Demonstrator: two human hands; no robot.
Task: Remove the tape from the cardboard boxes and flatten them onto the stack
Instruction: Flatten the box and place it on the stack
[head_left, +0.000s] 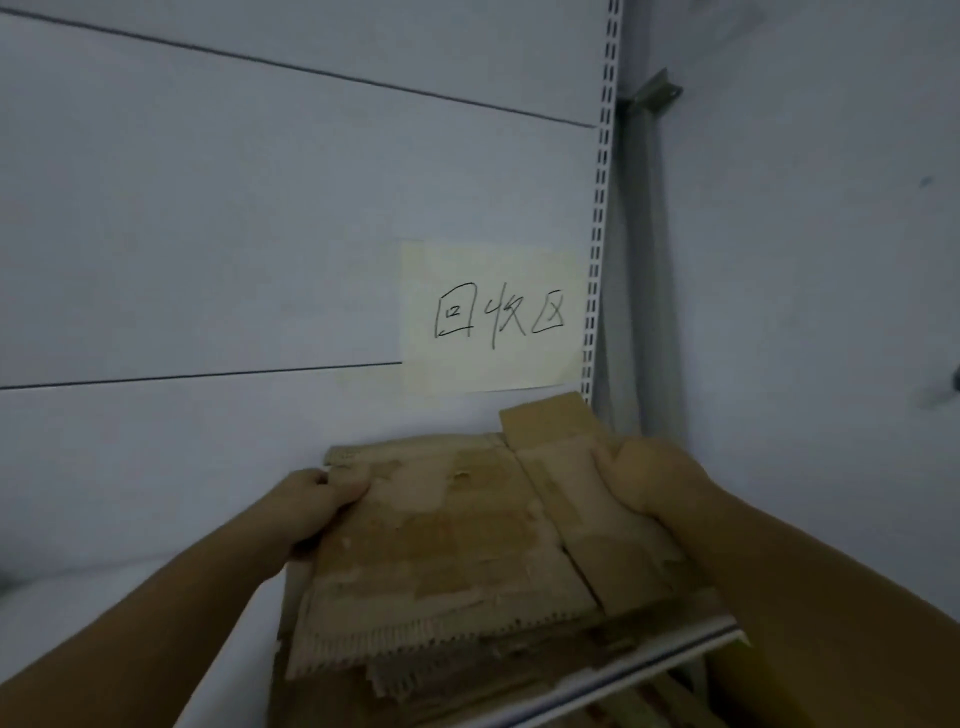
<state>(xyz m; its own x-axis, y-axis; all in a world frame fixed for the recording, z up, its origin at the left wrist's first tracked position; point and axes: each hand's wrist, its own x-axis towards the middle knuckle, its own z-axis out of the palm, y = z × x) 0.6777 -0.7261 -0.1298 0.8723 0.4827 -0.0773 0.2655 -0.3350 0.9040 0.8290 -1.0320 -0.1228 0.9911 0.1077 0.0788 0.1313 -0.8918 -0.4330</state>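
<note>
A flattened brown cardboard box with torn, peeled patches lies on top of a stack of cardboard against the back panel. My left hand grips its far left edge, thumb on top. My right hand rests on its far right flap, fingers curled over the edge. One flap sticks up behind. No tape is visible on the top sheet.
A white shelf carries the stack, with its metal front rail at the lower right. A yellow handwritten note hangs on the white back panel. A perforated shelf upright and the side wall close in on the right.
</note>
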